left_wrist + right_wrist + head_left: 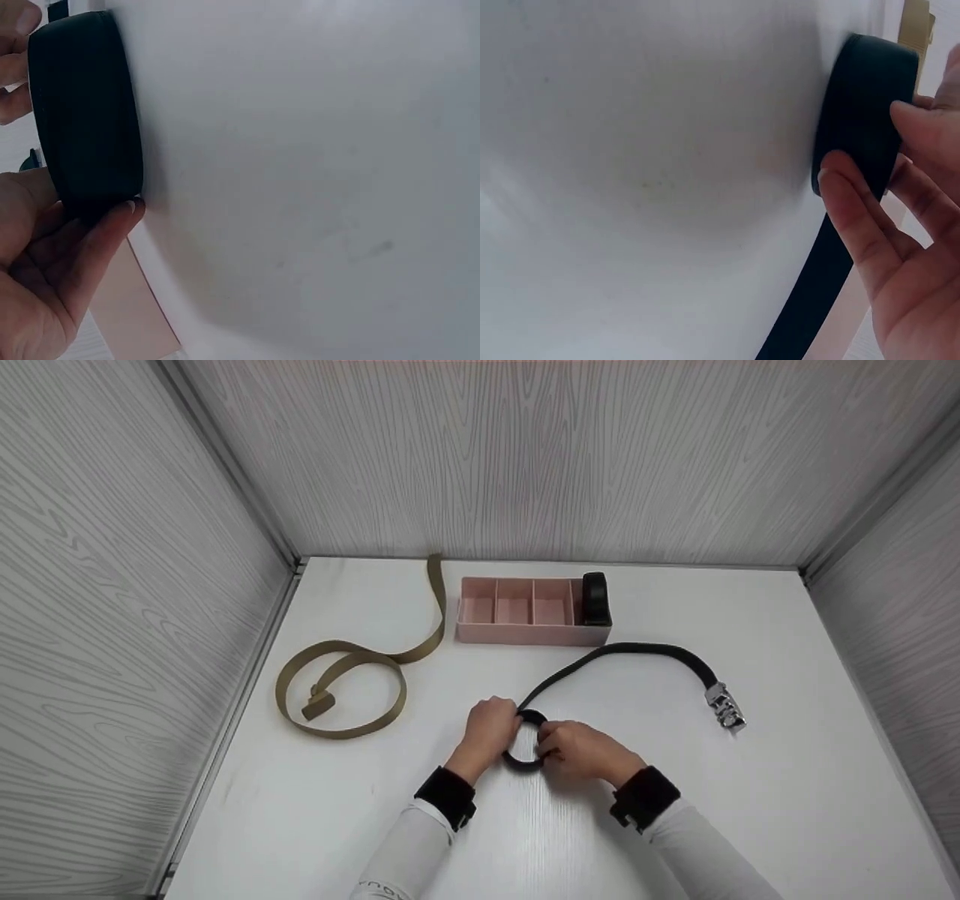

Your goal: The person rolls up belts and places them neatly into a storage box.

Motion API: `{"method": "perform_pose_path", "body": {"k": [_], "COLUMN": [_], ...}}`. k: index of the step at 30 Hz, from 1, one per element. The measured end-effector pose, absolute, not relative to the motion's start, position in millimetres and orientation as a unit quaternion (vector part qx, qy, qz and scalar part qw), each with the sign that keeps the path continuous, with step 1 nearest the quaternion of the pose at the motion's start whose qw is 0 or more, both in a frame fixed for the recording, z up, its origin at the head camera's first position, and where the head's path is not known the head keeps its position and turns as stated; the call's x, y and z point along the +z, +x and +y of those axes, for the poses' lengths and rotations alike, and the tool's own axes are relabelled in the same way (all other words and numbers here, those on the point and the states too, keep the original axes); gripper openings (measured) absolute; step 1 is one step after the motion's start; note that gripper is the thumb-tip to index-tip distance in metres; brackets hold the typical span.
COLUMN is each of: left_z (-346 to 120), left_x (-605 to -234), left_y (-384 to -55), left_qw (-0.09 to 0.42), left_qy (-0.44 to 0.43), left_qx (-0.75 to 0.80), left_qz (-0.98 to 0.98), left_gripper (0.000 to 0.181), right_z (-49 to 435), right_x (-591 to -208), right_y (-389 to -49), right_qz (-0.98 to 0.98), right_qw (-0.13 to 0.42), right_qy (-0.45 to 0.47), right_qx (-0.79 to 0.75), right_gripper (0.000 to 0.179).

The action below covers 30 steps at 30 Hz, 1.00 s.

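Observation:
A black belt (637, 647) lies in a curve on the white table, with its silver buckle (725, 706) at the far right end. Its other end is wound into a ring-shaped roll (523, 766) that stands on edge between both hands. My left hand (490, 731) grips the roll's left side, right where the loose strap leaves it. On the opposite side, the fingers of my right hand (583, 751) pinch the roll. The roll's broad outer face (86, 112) shows in the left wrist view, and in the right wrist view my right fingertips (838, 169) press against it.
Left of the hands lies a khaki webbing belt (341, 733), loosely looped, its tail reaching the table's back edge. Behind the hands stands a pink tray (525, 635) with several compartments; a black rounded item (595, 598) sits upright in the rightmost one. Grey wood-grain panels (525, 457) enclose the table.

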<state>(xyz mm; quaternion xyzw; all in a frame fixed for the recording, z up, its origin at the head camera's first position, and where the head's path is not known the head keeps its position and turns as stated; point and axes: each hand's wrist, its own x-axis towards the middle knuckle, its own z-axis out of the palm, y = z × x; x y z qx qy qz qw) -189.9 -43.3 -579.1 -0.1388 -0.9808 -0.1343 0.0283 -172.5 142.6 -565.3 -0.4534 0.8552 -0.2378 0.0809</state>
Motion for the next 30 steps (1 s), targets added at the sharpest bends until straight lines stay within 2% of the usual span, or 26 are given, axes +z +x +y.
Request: {"method": "perform_pose_path", "body": {"k": [3, 8, 10, 14, 18, 30], "left_z": [-43, -44, -43, -42, -43, -39], "left_x": [-580, -581, -581, -583, -586, -585], "left_y": [-189, -188, -188, -188, -187, -193], "left_qw": [0.037, 0.056, 0.054, 0.042, 0.031, 0.008], "left_qy": [-0.147, -0.15, -0.146, -0.142, -0.154, -0.171], "left_qx": [-0.13, -0.125, -0.127, -0.15, -0.18, -0.154], "left_qz": [-0.98, -0.979, -0.98, -0.978, -0.971, -0.973], "left_gripper": [0.021, 0.019, 0.019, 0.016, 0.009, 0.015], "right_z": [143, 139, 136, 128, 122, 121], "right_x": [-561, -554, -553, -551, -553, -568], "right_y": [-176, -184, -186, -187, -185, -196], "right_qz": [0.868, 0.925, 0.946, 0.966, 0.971, 0.959], "right_qw": [0.086, 0.034, 0.024, 0.061, 0.065, -0.066], "right_qy": [-0.408, -0.284, -0.232, -0.17, -0.17, -0.255], "right_qx": [-0.27, -0.252, -0.226, -0.185, -0.156, -0.106], "right_gripper": [0.016, 0.034, 0.032, 0.018, 0.012, 0.008]}}
